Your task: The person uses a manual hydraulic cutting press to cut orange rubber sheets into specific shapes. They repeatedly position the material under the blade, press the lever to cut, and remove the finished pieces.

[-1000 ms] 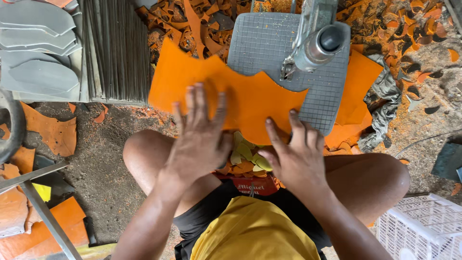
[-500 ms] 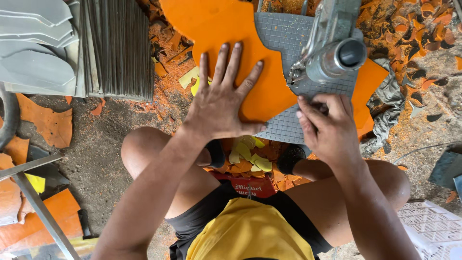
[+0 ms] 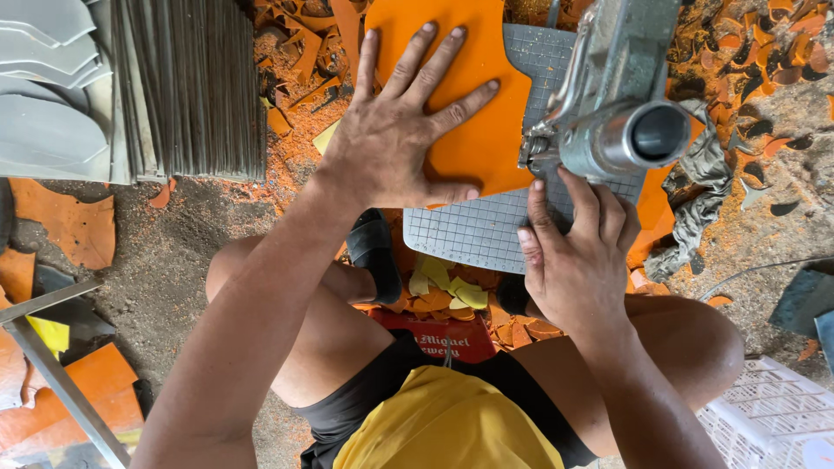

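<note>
My left hand (image 3: pixel 401 130) lies flat with fingers spread on an orange sheet (image 3: pixel 469 130), pressing it onto a grey gridded cutting table (image 3: pixel 473 233). My right hand (image 3: pixel 573 252) rests on the table's near right part, fingertips touching the sheet's edge just below the metal cutting machine head (image 3: pixel 621 104). The machine hides part of the sheet and the table behind it. My knees sit under the table, with yellow and orange offcuts (image 3: pixel 447 295) between them.
A stack of grey sheets and shaped grey pieces (image 3: pixel 130 87) stands at the left. Orange scraps (image 3: pixel 747 61) litter the dirt floor at top and right. A grey rag (image 3: pixel 695 200) lies right of the table, a white plastic crate (image 3: pixel 764 417) at bottom right, a metal bar (image 3: pixel 61 373) at bottom left.
The orange sheet has been pushed away from me and turned under the machine. My left hand moved with it; my right hand shifted to the table edge by the cutter.
</note>
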`<move>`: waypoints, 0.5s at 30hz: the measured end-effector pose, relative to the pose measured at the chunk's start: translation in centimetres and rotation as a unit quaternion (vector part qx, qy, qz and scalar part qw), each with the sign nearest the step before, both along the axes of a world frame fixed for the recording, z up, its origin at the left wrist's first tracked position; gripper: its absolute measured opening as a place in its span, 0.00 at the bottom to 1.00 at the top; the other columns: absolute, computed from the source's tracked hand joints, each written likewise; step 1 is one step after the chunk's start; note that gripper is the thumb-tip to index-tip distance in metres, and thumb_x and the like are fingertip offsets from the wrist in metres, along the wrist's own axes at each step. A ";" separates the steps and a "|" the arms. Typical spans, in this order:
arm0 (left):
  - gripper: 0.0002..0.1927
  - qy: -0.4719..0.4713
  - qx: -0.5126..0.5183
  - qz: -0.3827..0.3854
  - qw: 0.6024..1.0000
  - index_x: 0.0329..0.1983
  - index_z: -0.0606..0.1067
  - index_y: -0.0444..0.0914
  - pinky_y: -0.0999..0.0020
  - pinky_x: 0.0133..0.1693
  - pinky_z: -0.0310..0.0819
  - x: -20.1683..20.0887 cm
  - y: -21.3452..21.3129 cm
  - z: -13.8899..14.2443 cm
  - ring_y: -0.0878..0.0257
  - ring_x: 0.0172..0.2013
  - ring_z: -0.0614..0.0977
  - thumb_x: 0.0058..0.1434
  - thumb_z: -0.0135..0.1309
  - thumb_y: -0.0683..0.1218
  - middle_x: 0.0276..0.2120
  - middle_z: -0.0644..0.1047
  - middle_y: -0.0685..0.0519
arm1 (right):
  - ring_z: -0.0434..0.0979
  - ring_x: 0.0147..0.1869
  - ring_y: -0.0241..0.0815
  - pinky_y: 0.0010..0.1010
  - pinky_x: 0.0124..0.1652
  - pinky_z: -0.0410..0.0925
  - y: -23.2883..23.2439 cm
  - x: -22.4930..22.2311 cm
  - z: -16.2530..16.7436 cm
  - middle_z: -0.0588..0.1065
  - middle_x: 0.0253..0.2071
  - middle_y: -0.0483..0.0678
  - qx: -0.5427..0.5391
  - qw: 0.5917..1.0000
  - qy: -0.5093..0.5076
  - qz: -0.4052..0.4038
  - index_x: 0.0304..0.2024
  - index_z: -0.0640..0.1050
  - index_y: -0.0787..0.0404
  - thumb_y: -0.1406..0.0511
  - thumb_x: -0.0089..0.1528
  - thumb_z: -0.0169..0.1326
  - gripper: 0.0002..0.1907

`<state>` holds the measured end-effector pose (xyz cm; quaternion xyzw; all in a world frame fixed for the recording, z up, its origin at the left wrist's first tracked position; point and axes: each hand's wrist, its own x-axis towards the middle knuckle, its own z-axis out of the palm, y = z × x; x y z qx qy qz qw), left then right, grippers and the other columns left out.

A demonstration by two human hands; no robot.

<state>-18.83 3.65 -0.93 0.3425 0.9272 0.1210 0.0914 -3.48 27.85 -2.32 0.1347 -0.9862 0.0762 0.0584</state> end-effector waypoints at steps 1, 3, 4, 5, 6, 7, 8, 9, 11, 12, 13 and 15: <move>0.54 -0.002 0.001 -0.005 1.000 0.78 0.56 0.64 0.30 0.71 0.25 -0.2 0.0 0.0 0.48 0.77 0.44 0.49 0.46 0.87 0.78 0.44 0.50 | 0.59 0.72 0.60 0.60 0.70 0.52 0.0 0.0 -0.1 0.61 0.72 0.56 0.001 1.000 0.002 0.001 0.66 0.78 0.59 0.54 0.72 0.49 0.25; 0.55 -0.005 0.005 -0.013 1.000 0.78 0.56 0.64 0.30 0.71 0.25 -0.7 0.0 -0.1 0.47 0.77 0.43 0.48 0.48 0.86 0.78 0.44 0.50 | 0.60 0.70 0.59 0.60 0.69 0.52 0.1 -0.1 -0.2 0.62 0.72 0.55 -0.002 1.000 0.008 0.001 0.66 0.78 0.59 0.53 0.72 0.49 0.25; 0.56 -0.009 0.006 -0.014 1.000 0.77 0.56 0.65 0.30 0.71 0.25 -0.8 0.0 -0.1 0.48 0.77 0.43 0.47 0.49 0.86 0.78 0.44 0.51 | 0.61 0.69 0.59 0.60 0.69 0.53 0.1 -0.2 -0.3 0.63 0.72 0.55 -0.007 1.000 0.010 -0.002 0.65 0.78 0.59 0.53 0.72 0.49 0.25; 0.56 -0.012 0.006 -0.014 1.000 0.77 0.56 0.65 0.30 0.71 0.25 -0.9 0.1 -0.2 0.48 0.77 0.43 0.46 0.49 0.86 0.78 0.44 0.51 | 0.61 0.68 0.58 0.59 0.69 0.54 0.1 -0.2 -0.4 0.64 0.71 0.54 -0.011 1.000 0.012 -0.004 0.65 0.78 0.60 0.53 0.72 0.49 0.25; 0.57 -0.016 0.006 -0.014 1.000 0.77 0.56 0.66 0.30 0.71 0.25 -1.0 0.1 -0.2 0.48 0.77 0.43 0.44 0.49 0.86 0.78 0.43 0.52 | 0.62 0.68 0.58 0.59 0.69 0.54 0.0 -0.2 -0.4 0.65 0.71 0.54 -0.013 1.000 0.015 -0.006 0.65 0.78 0.60 0.54 0.72 0.49 0.25; 0.56 -0.014 0.005 -0.015 1.000 0.77 0.56 0.66 0.31 0.71 0.25 -1.1 0.1 -0.3 0.48 0.76 0.43 0.45 0.50 0.86 0.78 0.43 0.52 | 0.62 0.67 0.57 0.59 0.70 0.54 0.0 -0.2 -0.4 0.65 0.71 0.54 -0.015 1.000 0.018 -0.008 0.65 0.78 0.61 0.55 0.72 0.49 0.24; 0.56 -0.011 0.004 -0.015 1.000 0.77 0.56 0.66 0.31 0.71 0.25 -1.2 0.1 -0.3 0.48 0.76 0.43 0.45 0.50 0.86 0.78 0.43 0.52 | 0.62 0.67 0.57 0.58 0.70 0.54 -0.1 -0.2 -0.5 0.65 0.71 0.54 -0.017 1.000 0.020 -0.010 0.65 0.78 0.62 0.55 0.73 0.49 0.24; 0.56 -0.009 0.004 -0.015 1.000 0.77 0.56 0.66 0.31 0.71 0.24 -1.3 0.2 -0.4 0.48 0.76 0.42 0.45 0.50 0.85 0.78 0.43 0.52 | 0.62 0.68 0.57 0.58 0.70 0.54 -0.1 -0.2 -0.5 0.66 0.71 0.54 -0.016 1.000 0.020 -0.010 0.65 0.78 0.63 0.56 0.73 0.49 0.24; 0.56 -0.011 -0.001 -0.016 1.000 0.77 0.57 0.66 0.31 0.71 0.24 -1.6 0.3 -0.6 0.49 0.77 0.42 0.45 0.51 0.85 0.78 0.43 0.51 | 0.62 0.68 0.56 0.57 0.71 0.54 -0.1 -0.2 -0.5 0.66 0.71 0.54 -0.013 1.000 0.021 -0.012 0.65 0.78 0.66 0.57 0.73 0.49 0.25; 0.56 -0.012 -0.003 -0.015 1.000 0.77 0.57 0.66 0.31 0.71 0.24 -1.7 0.3 -0.6 0.49 0.77 0.42 0.45 0.51 0.85 0.78 0.43 0.51 | 0.62 0.68 0.56 0.57 0.71 0.54 -0.2 -0.2 -0.5 0.66 0.71 0.53 -0.009 1.000 0.017 -0.012 0.65 0.78 0.66 0.57 0.73 0.48 0.25; 0.56 -0.008 -0.002 -0.015 1.000 0.77 0.57 0.65 0.31 0.71 0.24 -1.8 0.3 -0.7 0.49 0.77 0.43 0.45 0.51 0.85 0.79 0.43 0.51 | 0.62 0.68 0.56 0.57 0.71 0.54 -0.1 -0.2 -0.5 0.66 0.71 0.53 -0.006 1.000 0.014 -0.014 0.65 0.78 0.66 0.57 0.73 0.48 0.25; 0.56 -0.001 0.001 -0.017 1.000 0.77 0.57 0.65 0.32 0.72 0.24 -2.0 0.4 -0.7 0.49 0.77 0.43 0.45 0.50 0.86 0.79 0.43 0.51 | 0.61 0.67 0.56 0.58 0.71 0.54 -0.1 -0.2 -0.6 0.65 0.70 0.53 -0.001 1.000 0.006 -0.018 0.65 0.78 0.65 0.56 0.73 0.48 0.25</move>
